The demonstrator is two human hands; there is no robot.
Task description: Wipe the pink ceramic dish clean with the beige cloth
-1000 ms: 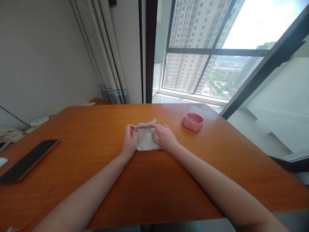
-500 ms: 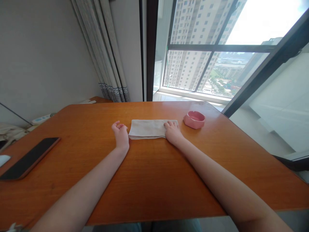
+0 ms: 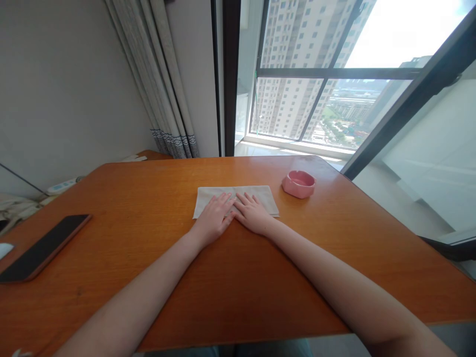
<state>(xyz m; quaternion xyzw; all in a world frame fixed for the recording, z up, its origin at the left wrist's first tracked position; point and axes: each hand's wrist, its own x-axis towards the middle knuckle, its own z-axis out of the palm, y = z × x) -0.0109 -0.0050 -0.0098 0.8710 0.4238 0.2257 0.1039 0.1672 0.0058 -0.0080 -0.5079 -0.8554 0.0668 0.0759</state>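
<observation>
A folded white cloth (image 3: 265,196) lies flat as a wide strip on the wooden table. My left hand (image 3: 213,216) rests palm down on its left-middle part, fingers stretched out. Beside it, my right hand (image 3: 253,212) lies flat on the right-middle part, fingers spread. The two hands almost meet at the cloth's middle, their thumbs close together. Both hands cover much of the cloth's near edge.
To the right of the cloth stands a pink angular ashtray (image 3: 299,184). A flat black slab with a reddish edge (image 3: 46,248) lies at the table's left, with a white object (image 3: 5,250) beside it. Beyond the wooden table (image 3: 238,287) are a curtain (image 3: 167,99) and a window.
My left hand has come from beside the cloth's left end onto it and flattened out. My right hand has slid left toward the middle. The cloth looks slightly wider.
</observation>
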